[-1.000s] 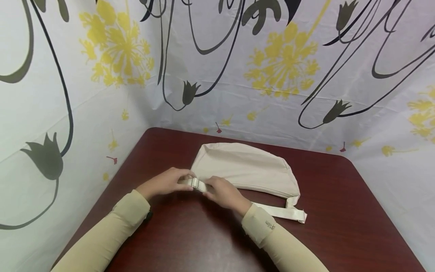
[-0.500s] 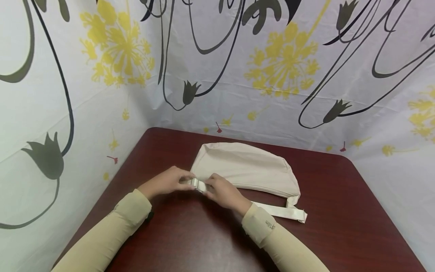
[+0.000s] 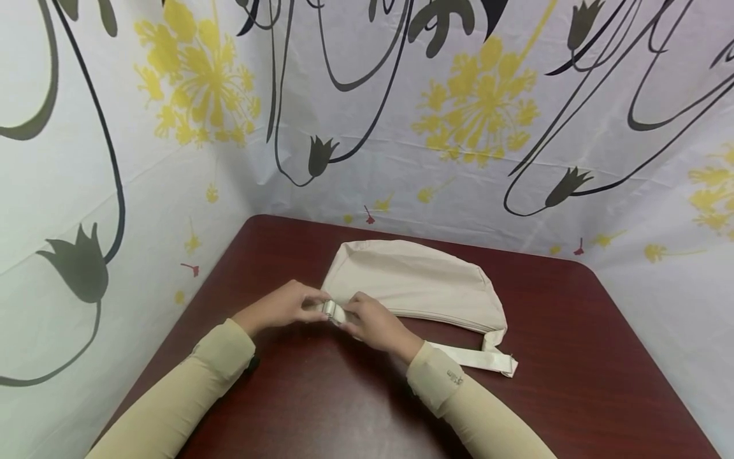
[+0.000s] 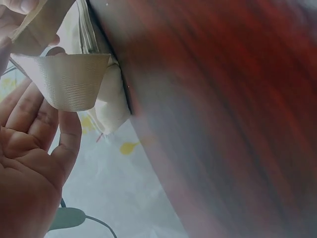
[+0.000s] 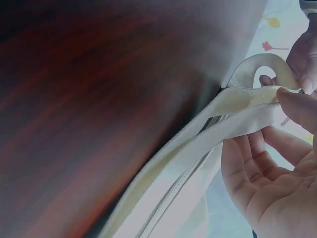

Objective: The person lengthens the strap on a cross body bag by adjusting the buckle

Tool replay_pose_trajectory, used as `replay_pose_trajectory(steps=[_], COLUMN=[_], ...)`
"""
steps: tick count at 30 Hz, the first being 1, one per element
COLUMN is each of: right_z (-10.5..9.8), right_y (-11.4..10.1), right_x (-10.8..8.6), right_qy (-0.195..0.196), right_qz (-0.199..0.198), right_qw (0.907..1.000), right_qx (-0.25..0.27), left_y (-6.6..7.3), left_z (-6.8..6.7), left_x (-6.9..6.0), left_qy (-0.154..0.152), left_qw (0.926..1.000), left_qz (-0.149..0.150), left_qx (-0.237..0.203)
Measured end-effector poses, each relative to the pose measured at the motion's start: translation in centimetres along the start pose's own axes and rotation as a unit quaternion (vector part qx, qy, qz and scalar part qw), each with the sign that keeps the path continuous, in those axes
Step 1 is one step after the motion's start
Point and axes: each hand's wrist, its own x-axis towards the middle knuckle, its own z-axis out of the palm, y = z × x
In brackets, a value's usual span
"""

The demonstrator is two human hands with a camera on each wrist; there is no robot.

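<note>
A cream fabric bag (image 3: 413, 280) lies on the table with its zipper edge facing me. My left hand (image 3: 287, 307) pinches the bag's webbing strap (image 4: 74, 82) beside a metal strap adjuster (image 3: 329, 310), at the bag's left end. Just to the right, my right hand (image 3: 378, 324) pinches the same strap between thumb and fingers. In the right wrist view, two layers of strap (image 5: 247, 121) run to that pinch, and a bent loop (image 5: 242, 72) of strap stands beyond it. The adjuster is mostly hidden in the wrist views.
The dark red-brown table (image 3: 309, 395) has rounded far corners. A white printed cloth (image 3: 367, 115) hangs behind it and along the sides. The strap's far end (image 3: 499, 362) rests on the table below the bag's right corner.
The short piece of strap between my hands has gone from nearly flat to bowed. My right hand has shifted very slightly; my left hand and the bag stay almost where they were.
</note>
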Motion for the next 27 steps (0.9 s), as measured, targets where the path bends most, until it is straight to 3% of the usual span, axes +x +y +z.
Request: replay_pose_trajectory(steps=[14, 20, 27], right_z=[-0.2, -0.1, -0.2], right_y=[-0.9, -1.1, -1.2], right_x=[0.5, 0.5, 0.5], right_qy=[0.021, 0.036, 0.056], right_qz=[0.013, 0.055, 0.044], right_qw=[0.9996, 0.9966, 0.9958], right_qx=[0.011, 0.049, 0.058], left_y=[0.1, 0.1, 0.2], left_z=[0.4, 0.5, 0.7], left_x=[0.3, 0.5, 0.7], left_qy=[-0.003, -0.004, -0.006], left_qw=[0.9998, 0.9999, 0.9999], left_qz=[0.019, 0.014, -0.006], left_qx=[-0.006, -0.004, -0.008])
